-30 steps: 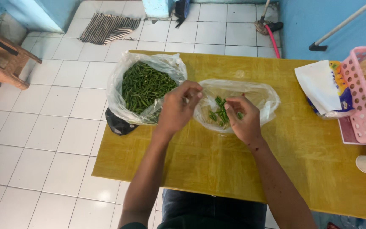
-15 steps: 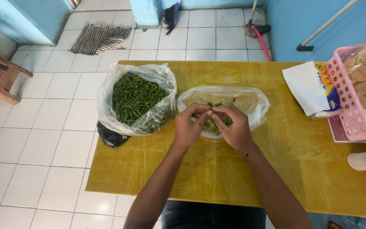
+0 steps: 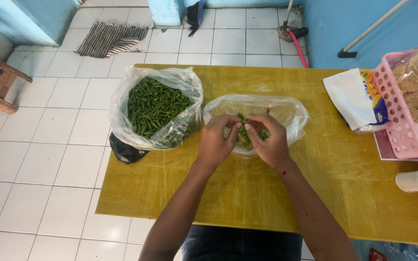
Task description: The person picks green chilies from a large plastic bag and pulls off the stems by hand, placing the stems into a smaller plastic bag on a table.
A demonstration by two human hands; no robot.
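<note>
Green chilli (image 3: 242, 122) is sitting pinched between our left hand (image 3: 217, 143) and right hand (image 3: 269, 143), both grips clenching it over the small bag (image 3: 293, 112), mid-worktop (image 3: 344, 193), beside the full bag (image 3: 122, 96) near the left edge.

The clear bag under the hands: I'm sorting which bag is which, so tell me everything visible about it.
The smaller clear plastic bag lies open on the yellow wooden table, its thin, crinkled rim rolled outward. It holds only a few green chillies, far fewer than the full bag beside it on the left. The left hand and right hand meet over its mouth, fingers pinching chillies. Whether the two bags touch cannot be told.
</note>
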